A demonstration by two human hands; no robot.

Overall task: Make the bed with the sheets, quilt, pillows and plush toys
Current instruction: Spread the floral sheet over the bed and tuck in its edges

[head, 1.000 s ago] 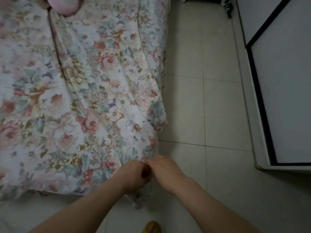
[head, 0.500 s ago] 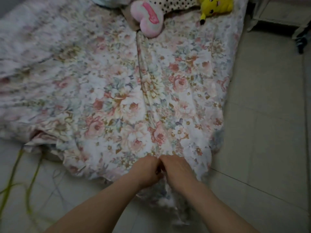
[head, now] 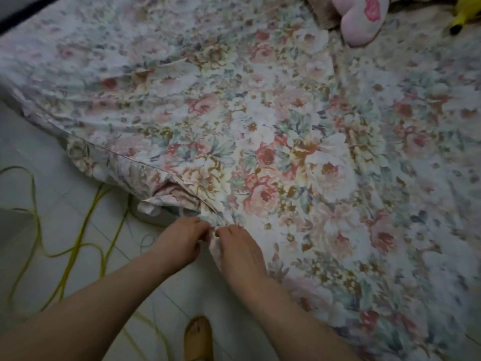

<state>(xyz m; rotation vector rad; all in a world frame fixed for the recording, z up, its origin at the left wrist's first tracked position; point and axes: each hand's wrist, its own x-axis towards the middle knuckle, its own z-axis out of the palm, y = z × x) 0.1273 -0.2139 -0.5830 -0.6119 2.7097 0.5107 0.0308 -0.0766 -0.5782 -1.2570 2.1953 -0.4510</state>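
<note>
1. Two grips meet at the near hem. The left grip (head: 179, 241) and the right grip (head: 239, 252) both have their fingers curled, pinching one bunched fold of the floral quilt (head: 286, 142), with the knuckles almost touching.
2. That quilt lies spread over the bed, and its near edge spills down towards the tiled floor (head: 39, 131). Just left of the hands the hem gapes, showing a paler inner layer (head: 171, 194).
3. I'd say the job here is squaring this edge. Both layers should stay in the pinch so the filling comes along with the cover.
4. Sliding the grips apart along the hem and then drawing it gently back should flatten the ridges running up the middle.
5. A loose yellow cable (head: 70, 256) lies by the sandalled foot (head: 197, 337), so any sideways step needs care.
6. Far off, the pink plush toy (head: 361, 19) and the yellow plush toy (head: 466, 14) sit near the head, and a sharp tug might shift them.
</note>
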